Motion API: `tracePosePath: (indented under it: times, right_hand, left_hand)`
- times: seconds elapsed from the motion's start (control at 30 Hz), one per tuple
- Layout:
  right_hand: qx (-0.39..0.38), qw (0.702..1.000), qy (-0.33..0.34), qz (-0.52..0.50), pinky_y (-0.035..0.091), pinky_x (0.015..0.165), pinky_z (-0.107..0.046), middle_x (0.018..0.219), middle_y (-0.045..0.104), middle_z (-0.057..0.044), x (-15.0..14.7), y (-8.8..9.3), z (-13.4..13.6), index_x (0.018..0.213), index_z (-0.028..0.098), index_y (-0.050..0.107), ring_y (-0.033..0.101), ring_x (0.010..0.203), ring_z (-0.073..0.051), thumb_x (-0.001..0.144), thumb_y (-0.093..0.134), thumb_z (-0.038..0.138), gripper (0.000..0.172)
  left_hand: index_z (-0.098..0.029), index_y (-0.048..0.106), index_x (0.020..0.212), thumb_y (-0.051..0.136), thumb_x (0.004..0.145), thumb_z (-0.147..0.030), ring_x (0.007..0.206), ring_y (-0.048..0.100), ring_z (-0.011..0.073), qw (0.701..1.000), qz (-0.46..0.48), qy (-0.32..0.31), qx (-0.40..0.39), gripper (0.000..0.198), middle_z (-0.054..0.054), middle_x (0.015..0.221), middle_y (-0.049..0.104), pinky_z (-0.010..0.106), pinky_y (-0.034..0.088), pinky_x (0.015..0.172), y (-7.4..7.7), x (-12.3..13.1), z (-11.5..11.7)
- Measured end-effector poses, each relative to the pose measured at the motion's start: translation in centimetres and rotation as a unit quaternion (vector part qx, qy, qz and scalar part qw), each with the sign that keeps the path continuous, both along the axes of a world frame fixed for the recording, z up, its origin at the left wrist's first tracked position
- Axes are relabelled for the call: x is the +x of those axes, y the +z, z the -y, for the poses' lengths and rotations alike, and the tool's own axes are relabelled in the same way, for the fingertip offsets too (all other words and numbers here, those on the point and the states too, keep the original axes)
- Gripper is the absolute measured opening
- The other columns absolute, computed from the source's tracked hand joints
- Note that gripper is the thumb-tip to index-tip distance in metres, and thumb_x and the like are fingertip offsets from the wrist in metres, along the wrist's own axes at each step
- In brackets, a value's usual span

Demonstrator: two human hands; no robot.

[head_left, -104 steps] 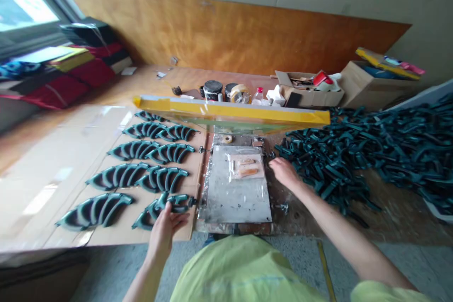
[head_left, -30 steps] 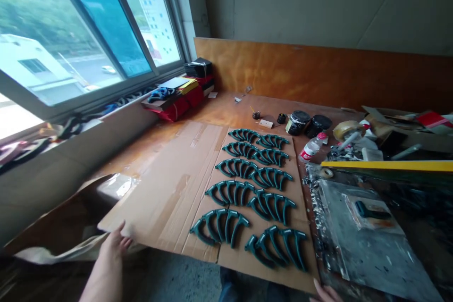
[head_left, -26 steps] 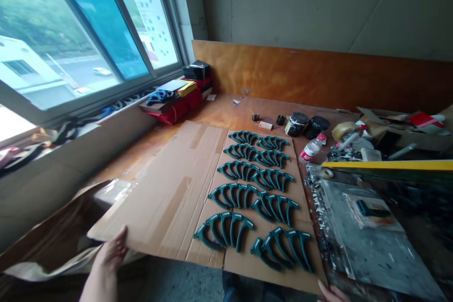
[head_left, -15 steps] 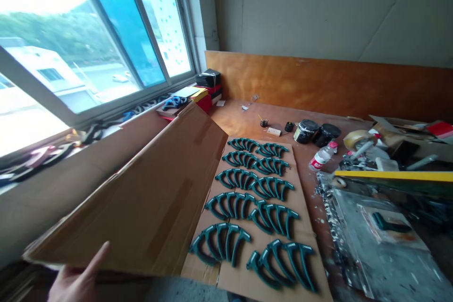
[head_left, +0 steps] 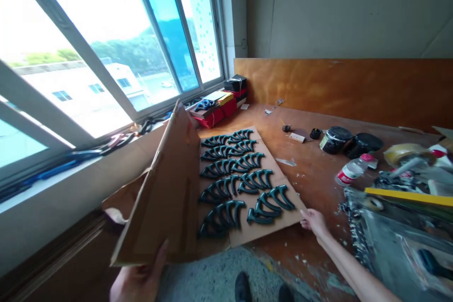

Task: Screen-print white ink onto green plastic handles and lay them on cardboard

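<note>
A large folded cardboard sheet (head_left: 247,236) carries rows of dark green curved handle-like parts (head_left: 219,186), laid out in two columns. Its left part, a cardboard flap (head_left: 166,188), stands steeply tilted up. My left hand (head_left: 139,276) grips the flap's near lower edge, thumb on the inner face and fingers beneath. At the near right corner of the flat part, my right hand (head_left: 313,222) pinches the cardboard edge, beside the nearest green parts. What lies behind the raised flap is partly hidden.
Black-lidded jars (head_left: 335,139) and a pink-capped bottle (head_left: 354,170) stand to the right on the brown table (head_left: 311,174). Plastic sheeting, tape and a yellow bar (head_left: 406,197) lie at far right. Red boxes (head_left: 215,115) sit by the window. Shoes (head_left: 242,285) show on the floor below.
My right hand has come into view and holds the cardboard corner. The cardboard has shifted and turned leftward, its flap standing steeper. The view has swung left.
</note>
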State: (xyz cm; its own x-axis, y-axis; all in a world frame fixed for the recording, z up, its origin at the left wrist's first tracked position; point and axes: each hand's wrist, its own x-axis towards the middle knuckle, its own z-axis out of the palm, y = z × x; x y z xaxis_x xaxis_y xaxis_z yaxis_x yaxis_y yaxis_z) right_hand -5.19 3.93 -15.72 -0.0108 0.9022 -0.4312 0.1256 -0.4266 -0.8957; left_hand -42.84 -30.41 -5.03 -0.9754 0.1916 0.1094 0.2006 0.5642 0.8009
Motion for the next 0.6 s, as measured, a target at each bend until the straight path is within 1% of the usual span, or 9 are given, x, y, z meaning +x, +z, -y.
tracePosePath:
  times: [0.1, 0.17, 0.23, 0.3, 0.37, 0.43, 0.53, 0.57, 0.6]
  right_hand:
    - [0.014, 1.000, -0.018, -0.004, 0.050, 0.043, -0.021, 0.053, 0.058, 0.002, -0.7, 1.1, -5.6, 0.079, 0.014, 0.060, 0.055, 0.042, -0.011, 0.065, 0.071, 0.023, 0.020]
    - [0.001, 1.000, -0.014, -0.013, 0.053, 0.049, -0.022, 0.058, 0.061, 0.001, -1.2, 1.6, -8.5, 0.091, 0.013, 0.062, 0.058, 0.046, -0.012, 0.067, 0.070, 0.020, 0.026]
    - [-0.002, 1.000, 0.005, -0.001, 0.057, 0.062, -0.026, 0.069, 0.066, -0.003, -2.0, 2.1, -10.1, 0.106, 0.011, 0.061, 0.065, 0.059, -0.015, 0.070, 0.068, 0.021, 0.038]
    - [0.038, 0.997, 0.040, 0.044, 0.057, 0.076, -0.032, 0.084, 0.070, -0.009, -3.4, 3.1, -9.6, 0.118, 0.009, 0.058, 0.069, 0.078, -0.019, 0.074, 0.066, 0.027, 0.048]
    - [0.121, 0.983, 0.116, 0.072, 0.054, 0.086, -0.036, 0.101, 0.069, -0.015, -5.4, 5.0, -6.3, 0.125, 0.009, 0.056, 0.068, 0.095, -0.023, 0.078, 0.064, 0.038, 0.056]
    - [0.210, 0.941, 0.266, 0.019, 0.052, 0.092, -0.040, 0.115, 0.066, -0.017, -8.0, 7.9, -0.5, 0.129, 0.011, 0.055, 0.065, 0.105, -0.026, 0.080, 0.060, 0.050, 0.063]
    - [0.362, 0.782, 0.503, -0.071, 0.043, 0.106, -0.045, 0.144, 0.048, -0.013, -12.0, 12.9, 9.7, 0.145, 0.020, 0.041, 0.048, 0.130, -0.029, 0.076, 0.067, 0.052, 0.081]
    - [0.401, 0.739, 0.537, -0.073, 0.040, 0.109, -0.045, 0.147, 0.045, -0.013, -13.4, 14.4, 12.4, 0.148, 0.020, 0.035, 0.045, 0.133, -0.030, 0.072, 0.073, 0.049, 0.090]
    - [0.428, 0.723, 0.540, -0.061, 0.039, 0.110, -0.046, 0.148, 0.044, -0.013, -14.6, 15.6, 14.6, 0.150, 0.019, 0.032, 0.044, 0.133, -0.031, 0.070, 0.075, 0.044, 0.093]
  left_hand:
    - [-0.033, 0.066, 0.075, 0.078, 0.052, -0.055, 0.073, 0.070, 0.0333, 0.994, -0.087, -0.057, -0.023, 0.034, 0.002, 0.074, 0.071, 0.042, 0.057, 0.063, 0.2, 4.0, -0.7]
    - [-0.033, 0.067, 0.075, 0.078, 0.052, -0.057, 0.069, 0.070, 0.0327, 0.991, -0.109, -0.078, -0.023, 0.035, 0.004, 0.076, 0.072, 0.042, 0.056, 0.065, 0.1, 6.4, -1.1]
    - [-0.032, 0.068, 0.074, 0.076, 0.056, -0.059, 0.071, 0.070, 0.0344, 0.989, -0.111, -0.088, -0.039, 0.034, 0.007, 0.076, 0.073, 0.043, 0.056, 0.067, -0.1, 8.7, -1.4]
    - [-0.032, 0.068, 0.074, 0.073, 0.061, -0.061, 0.075, 0.070, 0.0355, 0.988, -0.100, -0.104, -0.056, 0.032, 0.009, 0.077, 0.074, 0.044, 0.055, 0.070, -0.2, 10.9, -1.9]
    - [-0.031, 0.069, 0.072, 0.069, 0.068, -0.059, 0.078, 0.070, 0.0339, 0.986, -0.092, -0.131, -0.054, 0.029, 0.009, 0.078, 0.074, 0.043, 0.054, 0.073, -0.2, 12.9, -2.7]
    - [-0.031, 0.070, 0.071, 0.066, 0.073, -0.057, 0.074, 0.069, 0.0306, 0.983, -0.087, -0.157, -0.040, 0.026, 0.008, 0.075, 0.073, 0.041, 0.054, 0.073, -0.1, 14.2, -3.6]
    - [-0.030, 0.069, 0.074, 0.064, 0.076, -0.053, 0.064, 0.065, 0.0266, 0.976, -0.058, -0.211, -0.014, 0.024, 0.008, 0.070, 0.070, 0.039, 0.054, 0.065, 0.0, 14.7, -5.0]
    - [-0.029, 0.069, 0.075, 0.062, 0.076, -0.051, 0.064, 0.064, 0.0265, 0.969, -0.039, -0.244, -0.006, 0.024, 0.010, 0.071, 0.070, 0.039, 0.053, 0.064, 0.0, 14.5, -5.3]
    - [-0.027, 0.069, 0.076, 0.060, 0.077, -0.048, 0.066, 0.064, 0.0268, 0.961, -0.018, -0.278, -0.001, 0.023, 0.011, 0.073, 0.069, 0.040, 0.053, 0.063, -0.1, 14.2, -5.6]
